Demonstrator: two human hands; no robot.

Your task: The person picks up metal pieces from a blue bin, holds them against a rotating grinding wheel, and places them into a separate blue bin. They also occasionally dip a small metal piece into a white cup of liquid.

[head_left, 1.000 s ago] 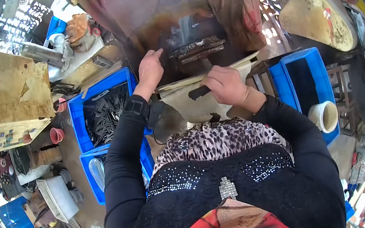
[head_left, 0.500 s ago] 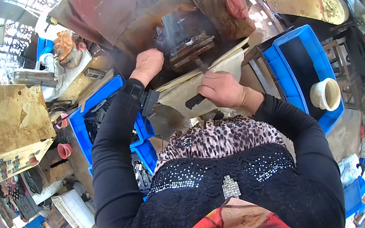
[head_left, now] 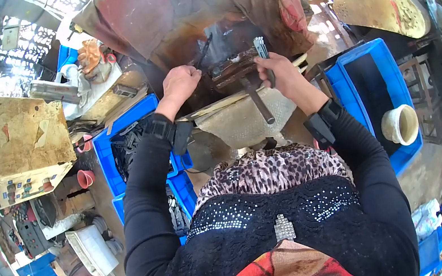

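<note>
My left hand is closed at the left of a dark metal fixture, on a thin dark rod-like piece that points up and to the right. My right hand, at the fixture's right end, grips a small silvery metal tool with a dark handle, which stands up from the fingers. Between the hands lies the fixture. Its bar-shaped lever points down toward me, and no hand touches it. Pale spray or smoke shows behind the fixture.
A stained reddish cloth hangs over the far side. At left, a blue bin holds many dark parts. At right stands a blue crate with a white pot. A yellowed cabinet stands far left. A pale sheet hangs in front.
My right hand has let go of the lever and moved up and right, with the silvery tool now showing upright in it. A thin dark piece now shows beyond my left hand.
</note>
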